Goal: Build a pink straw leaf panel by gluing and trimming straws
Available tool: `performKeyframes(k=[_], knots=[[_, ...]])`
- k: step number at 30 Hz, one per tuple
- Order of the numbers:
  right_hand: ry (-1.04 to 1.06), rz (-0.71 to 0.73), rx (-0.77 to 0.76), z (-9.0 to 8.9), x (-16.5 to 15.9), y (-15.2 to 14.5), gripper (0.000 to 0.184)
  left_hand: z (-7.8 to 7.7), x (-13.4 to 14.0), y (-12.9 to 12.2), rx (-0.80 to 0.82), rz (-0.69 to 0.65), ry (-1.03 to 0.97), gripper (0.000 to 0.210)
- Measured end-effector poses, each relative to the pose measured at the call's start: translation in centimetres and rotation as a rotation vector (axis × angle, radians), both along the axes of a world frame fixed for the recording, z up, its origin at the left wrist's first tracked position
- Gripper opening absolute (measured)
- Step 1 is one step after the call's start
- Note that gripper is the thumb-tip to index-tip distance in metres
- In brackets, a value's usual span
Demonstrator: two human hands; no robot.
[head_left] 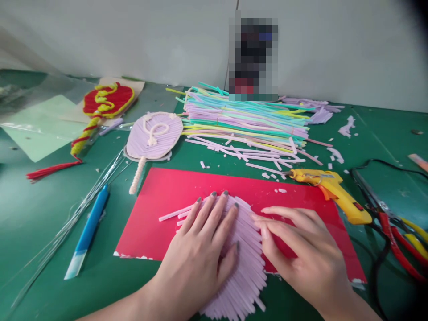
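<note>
A rounded panel of lavender pipe cleaners [242, 267] laid side by side rests partly on a red board [147, 209], with ragged ends along its edge. My left hand [203, 240] lies flat across the panel, fingers stretched out and pressing on it. At the panel's upper right edge, my right hand [301, 249] pinches the end of a lavender pipe cleaner between thumb and fingers. A few pipe cleaner ends [174, 214] stick out past my left fingers. Just beyond the board lies a finished-looking lavender fan [154, 136] with a twisted cream handle.
A yellow glue gun [334, 191] lies across the board's right edge, beside red-handled pliers [397, 249]. Behind are bundled pastel pipe cleaners [244, 116] and offcuts. A red-and-yellow fan [109, 100], a blue-handled cutter [90, 232] and thin wires [70, 218] lie left.
</note>
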State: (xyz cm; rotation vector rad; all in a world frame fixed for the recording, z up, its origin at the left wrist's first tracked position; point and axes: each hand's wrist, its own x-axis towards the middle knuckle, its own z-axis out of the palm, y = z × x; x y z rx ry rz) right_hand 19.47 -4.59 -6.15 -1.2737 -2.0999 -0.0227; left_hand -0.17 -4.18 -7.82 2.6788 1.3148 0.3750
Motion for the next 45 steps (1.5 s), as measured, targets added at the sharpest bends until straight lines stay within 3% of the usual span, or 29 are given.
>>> performKeyframes(k=[32, 37, 39, 42, 45], knots=[[0.002, 0.051, -0.063, -0.4, 0.0, 0.1, 0.020, 0.0, -0.1, 0.1, -0.051, -0.028, 0.000, 0.052], [0.051, -0.021, -0.071, -1.5, 0.3, 0.3, 0.026, 1.1, -0.5, 0.8, -0.069, -0.031, -0.062, 0.045], [0.074, -0.084, -0.114, -1.9, 0.4, 0.4, 0.022, 2.1, -1.1, 1.6, -0.077, 0.034, -0.121, 0.040], [0.090, -0.160, -0.303, -1.8, 0.4, 0.6, 0.021, 3.6, -2.4, 3.0, -0.102, 0.317, -0.168, 0.032], [0.068, -0.225, -0.478, -1.1, -0.3, 1.1, 0.031, 4.4, -3.4, 3.9, -0.185, 0.462, -0.183, 0.029]])
